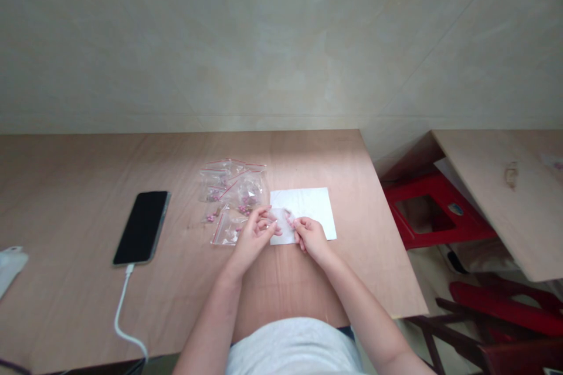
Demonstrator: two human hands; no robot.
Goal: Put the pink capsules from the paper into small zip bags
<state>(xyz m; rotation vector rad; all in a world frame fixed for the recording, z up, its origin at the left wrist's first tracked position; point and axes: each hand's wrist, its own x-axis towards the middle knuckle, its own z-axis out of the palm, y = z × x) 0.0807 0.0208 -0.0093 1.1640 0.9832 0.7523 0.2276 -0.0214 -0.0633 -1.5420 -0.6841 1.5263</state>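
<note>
small bag [282, 220] at frame centre, over white paper [314, 204]. right hand [311, 235]: thumb and forefinger pinching the bag's right side. left hand [254, 231]: fingers slightly parted at its left side; cannot tell if gripping. bag pile [241, 183] just left of centre; phone [141, 227] on cable [117, 313], lower left.

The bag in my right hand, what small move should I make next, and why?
I'd probably tilt the bag slightly and check whether it's closed: your right fingers pinch it above the paper, your left fingers are close beside it, and I can't tell from here if it's open or sealed.
</note>
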